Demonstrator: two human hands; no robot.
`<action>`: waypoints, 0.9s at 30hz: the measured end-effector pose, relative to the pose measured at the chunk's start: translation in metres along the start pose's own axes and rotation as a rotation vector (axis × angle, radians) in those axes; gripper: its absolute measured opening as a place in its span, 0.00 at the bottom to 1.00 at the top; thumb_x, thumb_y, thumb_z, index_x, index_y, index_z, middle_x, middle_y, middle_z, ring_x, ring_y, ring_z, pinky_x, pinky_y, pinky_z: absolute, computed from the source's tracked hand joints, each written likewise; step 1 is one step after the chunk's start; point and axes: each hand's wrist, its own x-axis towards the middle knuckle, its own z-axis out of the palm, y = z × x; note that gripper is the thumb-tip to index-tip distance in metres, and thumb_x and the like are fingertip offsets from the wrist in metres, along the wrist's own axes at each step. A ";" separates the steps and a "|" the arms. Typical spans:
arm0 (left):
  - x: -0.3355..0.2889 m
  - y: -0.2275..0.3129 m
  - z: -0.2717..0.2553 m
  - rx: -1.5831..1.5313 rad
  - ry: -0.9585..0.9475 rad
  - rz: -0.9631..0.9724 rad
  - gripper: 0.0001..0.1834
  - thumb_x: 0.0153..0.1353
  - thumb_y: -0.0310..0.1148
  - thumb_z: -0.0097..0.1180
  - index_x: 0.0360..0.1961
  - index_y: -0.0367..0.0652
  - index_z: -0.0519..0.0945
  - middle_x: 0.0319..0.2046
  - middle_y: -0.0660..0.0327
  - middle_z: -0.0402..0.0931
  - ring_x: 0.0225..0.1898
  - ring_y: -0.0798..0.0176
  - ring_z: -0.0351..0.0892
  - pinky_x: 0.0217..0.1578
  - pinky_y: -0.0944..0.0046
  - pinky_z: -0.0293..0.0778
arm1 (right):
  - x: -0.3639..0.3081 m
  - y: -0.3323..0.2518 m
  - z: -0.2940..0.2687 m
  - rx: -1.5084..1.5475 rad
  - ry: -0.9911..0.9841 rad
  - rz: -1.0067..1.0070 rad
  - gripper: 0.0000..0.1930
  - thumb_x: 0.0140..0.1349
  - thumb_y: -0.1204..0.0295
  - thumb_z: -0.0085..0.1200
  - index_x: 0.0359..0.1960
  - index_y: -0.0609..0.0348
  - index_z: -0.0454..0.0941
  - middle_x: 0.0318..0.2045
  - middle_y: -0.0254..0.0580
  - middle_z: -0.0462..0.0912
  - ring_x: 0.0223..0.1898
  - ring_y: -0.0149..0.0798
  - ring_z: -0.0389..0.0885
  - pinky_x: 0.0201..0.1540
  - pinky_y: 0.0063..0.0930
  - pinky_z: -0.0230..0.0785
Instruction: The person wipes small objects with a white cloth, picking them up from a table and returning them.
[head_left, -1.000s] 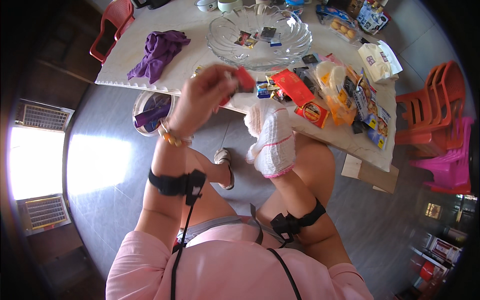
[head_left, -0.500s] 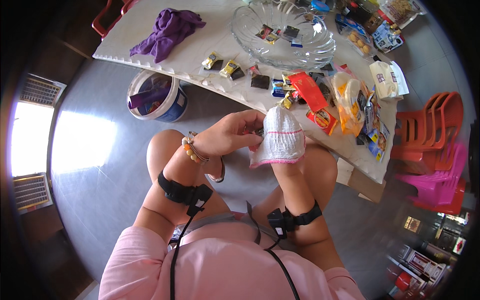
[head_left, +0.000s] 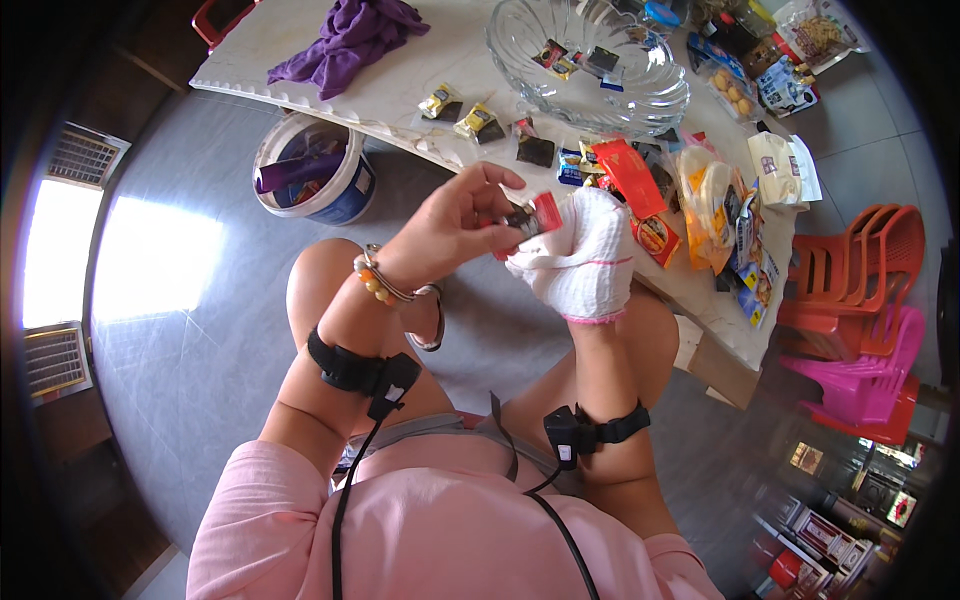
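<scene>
Between the thumb and fingers of my left hand is a small wrapped snack packet, red with a dark part. My right hand is hidden inside a white ribbed cloth covering with pink edging, which looks like a knit work glove. It is close beside the packet, and its fingers cannot be made out. Both hands are at the table's near edge, above my knees. Just beyond them lie a red packet, a red and yellow packet and several small wrapped snacks.
A scalloped glass bowl with a few snacks stands on the white table. A purple cloth lies at left, bagged food at right. Below the edge is a bucket. Stacked red chairs stand at right.
My left hand has lifted slightly and turned, so the red packet now shows in its fingers. The covered right hand has shifted right and tilted. The whole view has shifted a little.
</scene>
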 end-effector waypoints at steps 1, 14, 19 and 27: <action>0.000 -0.004 0.003 0.079 0.009 0.029 0.22 0.49 0.19 0.54 0.45 0.38 0.62 0.25 0.64 0.69 0.27 0.74 0.70 0.27 0.75 0.68 | 0.001 -0.008 0.000 0.032 0.008 -0.024 0.19 0.23 0.79 0.58 0.23 0.60 0.63 0.22 0.43 0.68 0.25 0.46 0.67 0.27 0.35 0.59; -0.001 -0.012 0.017 0.077 -0.091 -0.036 0.21 0.48 0.18 0.54 0.45 0.34 0.64 0.28 0.64 0.71 0.30 0.76 0.68 0.32 0.76 0.66 | -0.012 -0.013 0.005 -0.481 -0.042 -0.213 0.15 0.39 0.66 0.54 0.30 0.57 0.70 0.28 0.46 0.72 0.33 0.49 0.71 0.35 0.39 0.64; 0.000 -0.001 0.020 0.166 -0.093 -0.040 0.25 0.48 0.18 0.54 0.47 0.39 0.59 0.27 0.62 0.71 0.29 0.76 0.68 0.30 0.77 0.66 | -0.009 0.008 0.006 -0.608 0.157 -0.311 0.13 0.39 0.71 0.54 0.30 0.59 0.71 0.31 0.49 0.72 0.36 0.49 0.71 0.40 0.38 0.65; -0.005 0.012 0.000 0.009 0.009 -0.028 0.26 0.47 0.17 0.54 0.47 0.42 0.60 0.27 0.64 0.68 0.27 0.74 0.69 0.28 0.76 0.66 | 0.006 -0.010 -0.020 -0.172 0.006 0.053 0.15 0.19 0.77 0.57 0.11 0.58 0.63 0.12 0.46 0.64 0.16 0.48 0.66 0.21 0.33 0.59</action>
